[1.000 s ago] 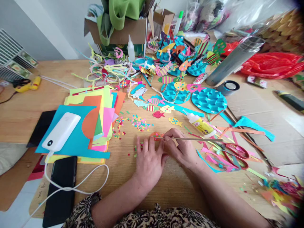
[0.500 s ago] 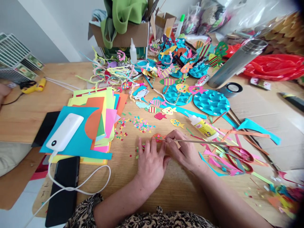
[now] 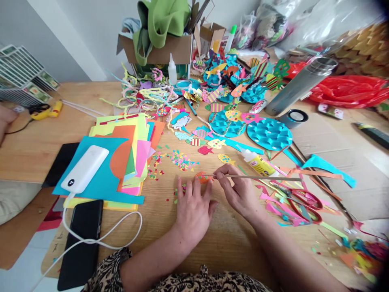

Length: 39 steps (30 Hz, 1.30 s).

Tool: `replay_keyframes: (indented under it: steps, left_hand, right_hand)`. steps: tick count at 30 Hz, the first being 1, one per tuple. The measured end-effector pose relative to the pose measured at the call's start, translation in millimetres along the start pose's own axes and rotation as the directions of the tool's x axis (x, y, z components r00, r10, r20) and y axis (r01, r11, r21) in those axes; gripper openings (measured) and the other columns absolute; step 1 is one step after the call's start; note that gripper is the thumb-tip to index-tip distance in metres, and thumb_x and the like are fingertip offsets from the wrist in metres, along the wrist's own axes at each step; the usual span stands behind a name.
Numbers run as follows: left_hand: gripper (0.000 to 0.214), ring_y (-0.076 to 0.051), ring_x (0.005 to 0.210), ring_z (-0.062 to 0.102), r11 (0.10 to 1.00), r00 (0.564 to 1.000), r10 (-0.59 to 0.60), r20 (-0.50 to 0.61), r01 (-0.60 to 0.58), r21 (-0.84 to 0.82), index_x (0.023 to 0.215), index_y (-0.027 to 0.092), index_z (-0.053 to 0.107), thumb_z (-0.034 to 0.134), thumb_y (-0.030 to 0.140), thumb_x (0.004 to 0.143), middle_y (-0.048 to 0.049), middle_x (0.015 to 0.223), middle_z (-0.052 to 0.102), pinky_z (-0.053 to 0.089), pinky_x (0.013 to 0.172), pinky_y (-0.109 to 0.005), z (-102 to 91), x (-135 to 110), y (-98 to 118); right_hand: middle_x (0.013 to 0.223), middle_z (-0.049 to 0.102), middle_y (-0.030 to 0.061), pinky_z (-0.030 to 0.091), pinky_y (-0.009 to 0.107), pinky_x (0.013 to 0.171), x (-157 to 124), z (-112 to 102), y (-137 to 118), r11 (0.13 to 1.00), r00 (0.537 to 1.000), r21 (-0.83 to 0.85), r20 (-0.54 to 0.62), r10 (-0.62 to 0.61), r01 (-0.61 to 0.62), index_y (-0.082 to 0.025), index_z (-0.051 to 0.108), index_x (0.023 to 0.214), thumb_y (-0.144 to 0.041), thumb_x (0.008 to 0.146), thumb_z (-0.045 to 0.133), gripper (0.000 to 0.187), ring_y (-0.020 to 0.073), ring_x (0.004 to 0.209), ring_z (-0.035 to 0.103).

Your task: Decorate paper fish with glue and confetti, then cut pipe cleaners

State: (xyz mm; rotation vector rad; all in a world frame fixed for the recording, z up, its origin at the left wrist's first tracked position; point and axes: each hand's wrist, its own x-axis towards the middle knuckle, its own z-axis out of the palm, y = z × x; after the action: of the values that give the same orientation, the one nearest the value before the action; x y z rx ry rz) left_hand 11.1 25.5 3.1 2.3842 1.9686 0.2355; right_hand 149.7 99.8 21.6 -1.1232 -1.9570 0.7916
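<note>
Stick pinched in right hand, lying sideways | orange paper piece left of that pinch | left hand nearer it, flat, fingers apart

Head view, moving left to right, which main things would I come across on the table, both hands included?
Yellow corded tool, white power bank, left hand, right hand, red-handled scissors.

I see the wooden desk carrying a black phone at its near left corner, an orange cut-out and yellow fish mid-desk.
</note>
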Motion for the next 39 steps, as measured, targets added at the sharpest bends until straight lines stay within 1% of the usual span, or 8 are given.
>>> replay_keyframes:
  steps: [4,10,14,17,23,28,32,39]
  left_hand:
    - [0.059,-0.031,0.114,0.050,1.000,1.000,-0.005,0.000,0.005,0.009,0.139,0.026,0.047,0.058,0.051,0.087,-0.0135,0.126,0.052,0.023,0.111,-0.064,-0.3,0.2,-0.1]
    - [0.056,-0.031,0.117,0.048,1.000,1.000,-0.011,-0.007,0.010,-0.001,0.135,0.025,0.051,0.059,0.051,0.086,-0.0131,0.127,0.052,0.025,0.111,-0.064,-1.1,0.5,0.1]
    - [0.052,-0.031,0.117,0.048,1.000,1.000,-0.014,-0.003,0.014,-0.009,0.131,0.025,0.054,0.059,0.051,0.087,-0.0130,0.126,0.053,0.025,0.111,-0.064,-2.4,0.6,0.2]
    - [0.052,-0.031,0.117,0.047,1.000,1.000,-0.015,-0.001,0.015,-0.011,0.130,0.024,0.055,0.058,0.052,0.087,-0.0139,0.126,0.053,0.024,0.111,-0.065,-3.2,1.1,0.2]
    - [0.051,-0.031,0.117,0.048,1.000,1.000,-0.017,-0.021,0.017,-0.007,0.131,0.024,0.054,0.058,0.051,0.087,-0.0135,0.125,0.054,0.024,0.111,-0.064,-1.2,0.9,1.3]
    - [0.059,-0.030,0.115,0.049,1.000,0.999,-0.027,-0.030,0.027,0.016,0.133,0.014,0.052,0.058,0.051,0.087,-0.0155,0.126,0.055,0.022,0.114,-0.061,-0.8,-0.5,2.3]
    - [0.061,-0.029,0.113,0.050,1.000,0.999,-0.029,-0.044,0.029,-0.003,0.131,0.008,0.052,0.056,0.051,0.088,-0.0162,0.124,0.057,0.020,0.115,-0.061,-2.3,-0.6,1.7]
    - [0.060,-0.029,0.112,0.051,1.000,0.996,-0.024,-0.081,0.023,-0.014,0.135,0.011,0.048,0.055,0.051,0.089,-0.0155,0.122,0.057,0.023,0.113,-0.062,-4.5,-1.0,1.1]
  right_hand:
    - [0.077,0.060,0.0025,0.045,0.028,0.066,13.9,0.0,-9.3,1.000,1.000,0.010,-0.002,0.008,-0.008,-0.020,0.054,0.082,-0.020,0.095,0.046,0.016,0.0152,0.073,0.058]
    - [0.079,0.064,0.0035,0.044,0.026,0.059,38.1,10.2,-22.2,0.997,0.995,-0.005,0.062,0.075,-0.075,-0.020,0.057,0.081,-0.024,0.094,0.046,0.018,0.0155,0.072,0.060]
    - [0.078,0.066,0.0029,0.043,0.024,0.057,48.8,19.5,-21.5,0.994,0.989,0.012,0.102,0.104,-0.106,-0.019,0.059,0.081,-0.026,0.094,0.048,0.019,0.0138,0.067,0.061]
    - [0.078,0.066,0.0037,0.043,0.024,0.057,54.4,23.7,-18.0,0.993,0.987,0.035,0.117,0.110,-0.115,-0.018,0.061,0.081,-0.029,0.094,0.048,0.020,0.0148,0.068,0.063]
    - [0.079,0.067,0.0053,0.044,0.026,0.055,61.4,29.0,-13.3,0.990,0.985,0.079,0.132,0.107,-0.118,-0.019,0.060,0.073,-0.035,0.093,0.049,0.028,0.0156,0.068,0.062]
    - [0.084,0.068,0.0067,0.044,0.026,0.054,61.9,28.3,-10.3,0.988,0.986,0.086,0.116,0.117,-0.128,-0.018,0.061,0.073,-0.041,0.093,0.049,0.033,0.0155,0.067,0.062]
    - [0.084,0.068,0.0073,0.046,0.027,0.058,61.8,25.4,-6.0,0.982,0.982,0.097,0.110,0.151,-0.162,-0.018,0.062,0.077,-0.043,0.093,0.050,0.032,0.0165,0.070,0.063]
    - [0.088,0.069,0.0089,0.050,0.029,0.061,62.8,24.0,-2.2,0.976,0.982,0.130,0.098,0.162,-0.174,-0.017,0.065,0.074,-0.051,0.091,0.051,0.041,0.0173,0.071,0.065]
